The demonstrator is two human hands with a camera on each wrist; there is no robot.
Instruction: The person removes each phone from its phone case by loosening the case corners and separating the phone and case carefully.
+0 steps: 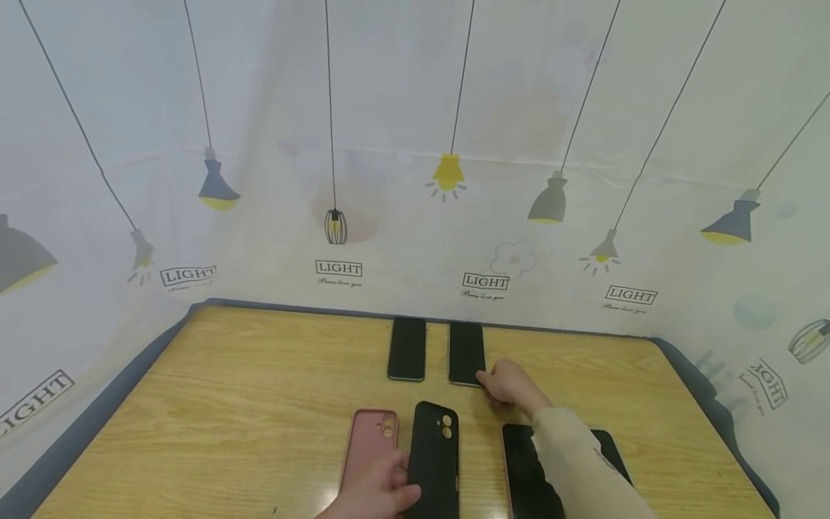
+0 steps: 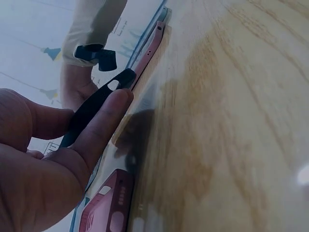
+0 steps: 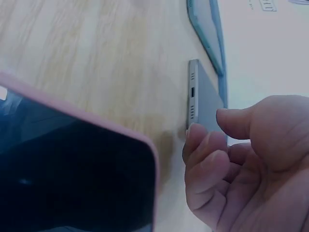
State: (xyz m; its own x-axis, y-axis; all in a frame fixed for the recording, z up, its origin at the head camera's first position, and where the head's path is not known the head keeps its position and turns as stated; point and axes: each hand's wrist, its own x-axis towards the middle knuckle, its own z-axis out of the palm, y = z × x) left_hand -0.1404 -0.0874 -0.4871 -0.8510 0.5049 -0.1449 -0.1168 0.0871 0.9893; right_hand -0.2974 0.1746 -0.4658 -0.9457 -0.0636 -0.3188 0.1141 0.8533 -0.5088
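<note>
My left hand grips a black phone case by its left side, thumb over the near face. In the left wrist view the black case is held tilted between thumb and fingers, raised off the table. A pink phone case with camera cut-outs lies beside it, partly behind the left hand. My right hand pinches the near right corner of a dark-screened phone. In the right wrist view, the thumb is over the screen of this phone and the fingertips are at its edge.
Another phone lies left of the pinched one, near the table's back edge. Beneath the right sleeve are a pink-edged phone and a further dark screen. A printed cloth surrounds the wooden table.
</note>
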